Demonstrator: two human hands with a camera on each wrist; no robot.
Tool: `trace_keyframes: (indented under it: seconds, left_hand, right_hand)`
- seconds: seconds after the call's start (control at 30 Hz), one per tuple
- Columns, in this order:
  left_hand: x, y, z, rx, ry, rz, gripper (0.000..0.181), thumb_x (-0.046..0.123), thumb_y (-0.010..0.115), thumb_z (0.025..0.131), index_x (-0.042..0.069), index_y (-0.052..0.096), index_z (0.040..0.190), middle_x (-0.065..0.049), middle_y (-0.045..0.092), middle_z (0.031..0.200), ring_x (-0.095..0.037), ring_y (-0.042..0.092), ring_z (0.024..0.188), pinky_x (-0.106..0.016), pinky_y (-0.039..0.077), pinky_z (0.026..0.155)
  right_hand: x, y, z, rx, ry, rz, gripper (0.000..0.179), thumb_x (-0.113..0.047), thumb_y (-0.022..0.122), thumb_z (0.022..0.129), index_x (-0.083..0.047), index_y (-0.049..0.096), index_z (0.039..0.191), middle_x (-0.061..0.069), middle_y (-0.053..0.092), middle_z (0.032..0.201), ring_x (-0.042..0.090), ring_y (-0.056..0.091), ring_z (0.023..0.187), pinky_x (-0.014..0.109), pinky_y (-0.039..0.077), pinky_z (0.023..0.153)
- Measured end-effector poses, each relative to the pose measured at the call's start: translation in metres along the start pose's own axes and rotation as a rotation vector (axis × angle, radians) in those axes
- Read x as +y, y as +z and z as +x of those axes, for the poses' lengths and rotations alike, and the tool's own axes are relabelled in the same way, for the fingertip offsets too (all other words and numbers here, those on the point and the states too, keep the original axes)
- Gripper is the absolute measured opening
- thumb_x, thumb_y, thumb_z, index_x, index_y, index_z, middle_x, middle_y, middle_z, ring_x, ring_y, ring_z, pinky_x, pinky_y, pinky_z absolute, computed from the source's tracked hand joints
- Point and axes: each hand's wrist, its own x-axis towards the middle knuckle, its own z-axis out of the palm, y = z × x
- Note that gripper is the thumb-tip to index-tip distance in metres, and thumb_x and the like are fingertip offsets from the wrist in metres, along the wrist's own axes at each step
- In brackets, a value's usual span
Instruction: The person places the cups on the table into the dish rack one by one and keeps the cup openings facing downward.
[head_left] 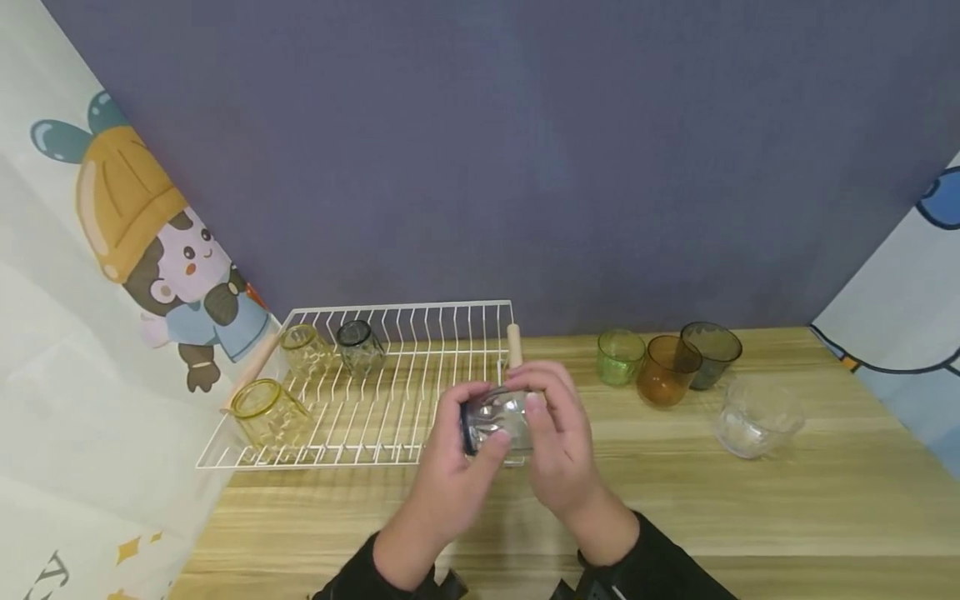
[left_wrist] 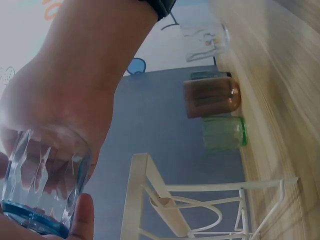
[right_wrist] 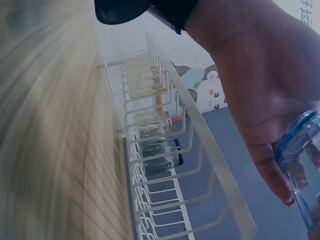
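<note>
In the head view both hands are raised near the front right corner of a white wire dish rack point(head_left: 397, 306), holding a blue-tinted drinking glass point(head_left: 491, 408) between them. The left hand point(head_left: 450, 475) grips its blue rim end, with the thumb along the side. Around the other end curl the fingers of the right hand point(head_left: 562, 450). The glass lies on its side in the air, its faceted wall showing in the left wrist view. Inside the rack, towards its left end, stand two yellow glasses point(head_left: 272, 417) and a dark grey glass point(head_left: 362, 350).
Right of the rack, on the wooden table point(head_left: 675, 517), stand a green glass point(head_left: 620, 358), an amber glass point(head_left: 666, 375), a smoky grey glass point(head_left: 716, 350) and a clear glass point(head_left: 759, 425). A wooden handle point(head_left: 514, 343) tops the rack's right end. A grey-blue wall point(head_left: 525, 167) rises behind.
</note>
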Motion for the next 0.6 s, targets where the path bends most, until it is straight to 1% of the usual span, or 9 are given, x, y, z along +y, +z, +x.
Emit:
trace_keyframes:
  seconds: [0.13, 0.3, 0.4, 0.5, 0.6]
  left_hand:
    - [0.0012, 0.0022, -0.0004, 0.026, -0.003, -0.034, 0.042, 0.005, 0.056, 0.095, 0.006, 0.038, 0.134, -0.013, 0.054, 0.117, -0.028, 0.06, 0.095, -0.034, 0.06, 0.071]
    - [0.0002, 0.0046, -0.0032, 0.049, -0.014, -0.054, 0.042, 0.004, 0.056, 0.095, 0.005, 0.038, 0.133, -0.014, 0.053, 0.119, -0.029, 0.059, 0.096, -0.035, 0.059, 0.071]
    - [0.0001, 0.005, -0.004, 0.05, -0.019, -0.065, 0.042, 0.004, 0.056, 0.095, 0.006, 0.038, 0.133, -0.015, 0.052, 0.119, -0.03, 0.059, 0.095, -0.035, 0.059, 0.071]
    - [-0.0004, 0.0049, -0.0032, 0.039, -0.009, -0.074, 0.042, 0.002, 0.055, 0.095, 0.004, 0.037, 0.133, -0.02, 0.051, 0.118, -0.03, 0.059, 0.094, -0.035, 0.059, 0.069]
    - [-0.0008, 0.0043, -0.0017, 0.03, 0.002, -0.066, 0.042, 0.003, 0.055, 0.095, 0.004, 0.038, 0.133, -0.02, 0.052, 0.117, -0.028, 0.059, 0.092, -0.034, 0.059, 0.067]
  right_hand:
    - [-0.0005, 0.0026, -0.0025, 0.01, -0.002, -0.005, 0.024, 0.006, 0.036, 0.091, 0.007, 0.058, 0.102, 0.02, 0.054, 0.107, 0.028, 0.051, 0.101, 0.032, 0.05, 0.084]
    - [-0.0001, 0.005, -0.0069, 0.028, 0.01, 0.016, 0.026, 0.009, 0.036, 0.088, 0.008, 0.058, 0.101, 0.02, 0.053, 0.107, 0.029, 0.05, 0.102, 0.031, 0.049, 0.088]
    - [0.0008, 0.0047, -0.0079, 0.029, 0.009, 0.024, 0.026, 0.01, 0.036, 0.088, 0.009, 0.058, 0.101, 0.02, 0.054, 0.107, 0.03, 0.05, 0.102, 0.031, 0.048, 0.089]
    - [0.0021, 0.0035, -0.0072, 0.023, -0.001, 0.021, 0.025, 0.01, 0.037, 0.088, 0.009, 0.058, 0.101, 0.021, 0.054, 0.106, 0.03, 0.051, 0.101, 0.03, 0.05, 0.087]
    - [0.0031, 0.002, -0.0061, 0.01, -0.007, 0.025, 0.024, 0.009, 0.038, 0.09, 0.01, 0.058, 0.102, 0.022, 0.054, 0.106, 0.03, 0.051, 0.101, 0.03, 0.051, 0.085]
